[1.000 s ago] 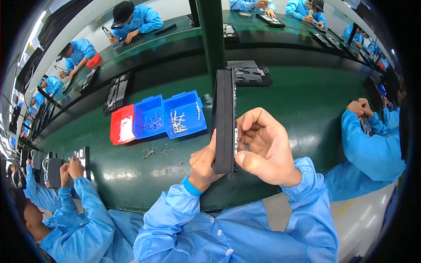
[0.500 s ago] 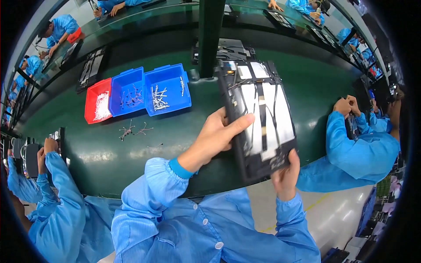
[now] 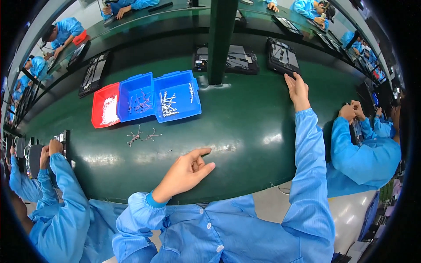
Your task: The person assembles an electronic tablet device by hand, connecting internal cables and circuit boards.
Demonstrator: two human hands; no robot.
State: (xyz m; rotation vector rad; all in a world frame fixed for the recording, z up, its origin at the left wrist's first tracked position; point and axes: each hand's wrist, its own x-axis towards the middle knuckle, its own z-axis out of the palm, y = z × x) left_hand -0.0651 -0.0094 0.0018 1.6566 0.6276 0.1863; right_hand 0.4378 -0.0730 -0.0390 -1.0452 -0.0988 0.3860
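My left hand (image 3: 186, 172) rests on the green table (image 3: 245, 122) near its front edge, fingers apart, holding nothing. My right hand (image 3: 297, 89) is stretched far out to the right, fingers spread, touching the near edge of a black flat device (image 3: 283, 56) that lies on the table's far side. A few small wire parts (image 3: 142, 136) lie loose on the table, left of and beyond my left hand. Both my sleeves are blue.
Two blue bins (image 3: 177, 95) with small parts and a red bin (image 3: 105, 105) stand at the left. A green post (image 3: 221, 39) rises from the table's middle, with another black device (image 3: 240, 59) behind it. Other people in blue work on both sides and across.
Both hands held a black flat device in front of me and turned it flat side up. Now it lies at the far right of the table, and my left hand has dropped to the table.
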